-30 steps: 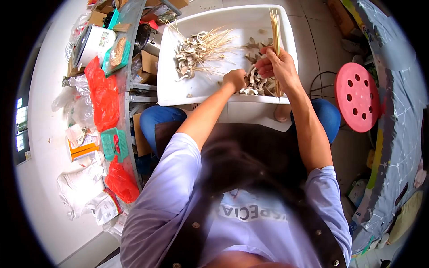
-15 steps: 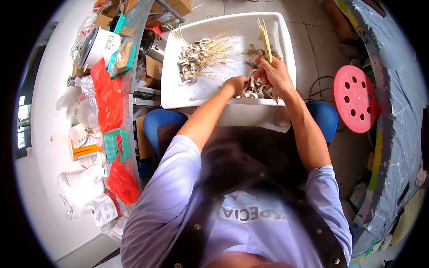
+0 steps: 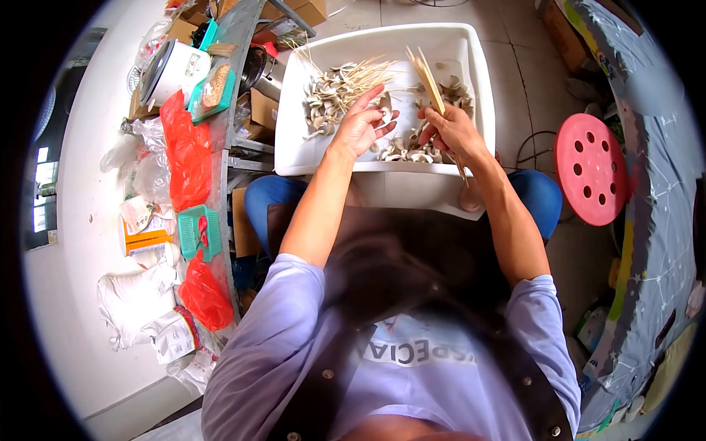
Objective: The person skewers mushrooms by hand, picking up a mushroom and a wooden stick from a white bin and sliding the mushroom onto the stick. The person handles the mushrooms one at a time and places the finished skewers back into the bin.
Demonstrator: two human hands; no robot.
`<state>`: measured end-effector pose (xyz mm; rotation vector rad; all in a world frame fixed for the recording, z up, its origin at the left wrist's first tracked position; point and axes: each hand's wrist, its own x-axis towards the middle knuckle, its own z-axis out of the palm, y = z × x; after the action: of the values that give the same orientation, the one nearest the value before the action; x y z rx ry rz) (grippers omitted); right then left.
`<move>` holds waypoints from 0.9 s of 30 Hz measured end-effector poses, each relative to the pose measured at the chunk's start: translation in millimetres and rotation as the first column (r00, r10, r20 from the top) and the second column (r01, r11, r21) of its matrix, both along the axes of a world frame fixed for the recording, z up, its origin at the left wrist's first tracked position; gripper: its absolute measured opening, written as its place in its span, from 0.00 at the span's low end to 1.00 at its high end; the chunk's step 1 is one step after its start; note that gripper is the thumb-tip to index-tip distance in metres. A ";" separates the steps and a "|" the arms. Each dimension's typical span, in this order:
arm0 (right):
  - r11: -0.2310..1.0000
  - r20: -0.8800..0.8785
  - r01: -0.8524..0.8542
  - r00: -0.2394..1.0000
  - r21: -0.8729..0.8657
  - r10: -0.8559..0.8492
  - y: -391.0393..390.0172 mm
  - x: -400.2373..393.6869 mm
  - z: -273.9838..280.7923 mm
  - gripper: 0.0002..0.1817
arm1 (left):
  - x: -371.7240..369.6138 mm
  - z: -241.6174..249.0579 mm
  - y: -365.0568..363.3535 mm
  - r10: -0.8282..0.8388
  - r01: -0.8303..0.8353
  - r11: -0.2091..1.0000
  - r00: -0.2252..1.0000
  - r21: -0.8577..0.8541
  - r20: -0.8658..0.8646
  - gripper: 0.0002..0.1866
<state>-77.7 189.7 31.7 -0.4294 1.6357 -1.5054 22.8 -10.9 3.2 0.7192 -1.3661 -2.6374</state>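
A white tub (image 3: 385,167) holds greyish-white curved pieces, perhaps mushroom slices. Pieces threaded on thin skewers form a heap (image 3: 331,99) at its left; loose pieces (image 3: 412,151) lie at its right and front. My right hand (image 3: 454,132) is closed around a bundle of bamboo skewers (image 3: 426,81), upright and slightly tilted, their lower ends below the fist. My left hand (image 3: 359,131) is turned palm up over the tub's middle, thumb and fingers partly spread, with a pale curved piece (image 3: 385,105) between them. Its fingers partly hide the heap.
At left, a metal-edged table holds red plastic bags (image 3: 184,158), a green basket (image 3: 199,233), a white pot (image 3: 176,73) and packets. A red stool (image 3: 590,169) with round holes stands at right, beside a grey patterned cloth (image 3: 654,220). My knees flank the tub.
My left hand has left the loose pieces, moved left and up, and turned palm up with a piece. The skewer bundle in my right hand now leans more to the left. The view shifted slightly.
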 end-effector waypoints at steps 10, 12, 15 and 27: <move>0.980 0.026 -0.197 0.980 0.028 0.197 -5.2 13.3 -11.0 0.15 | -12.6 8.5 33.0 0.124 -0.115 0.984 0.991 -0.138 0.057 0.08; 0.989 0.015 -0.142 0.990 0.032 0.141 -4.3 13.9 -1.1 0.14 | -12.8 13.1 35.5 0.171 -0.159 0.974 0.983 -0.160 0.069 0.09; 0.997 0.014 -0.073 0.997 0.010 0.072 -4.9 14.3 0.0 0.13 | -13.9 16.5 36.3 0.214 -0.196 0.965 0.973 -0.173 0.092 0.09; 0.998 0.078 0.066 0.995 -0.017 -0.064 -5.0 11.7 -2.1 0.11 | -18.5 16.6 39.2 0.247 -0.240 0.965 0.967 -0.106 0.065 0.09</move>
<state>-66.0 184.6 29.5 -0.3271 1.5886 -1.5683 4.3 28.3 19.8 0.9207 -1.3186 -2.3597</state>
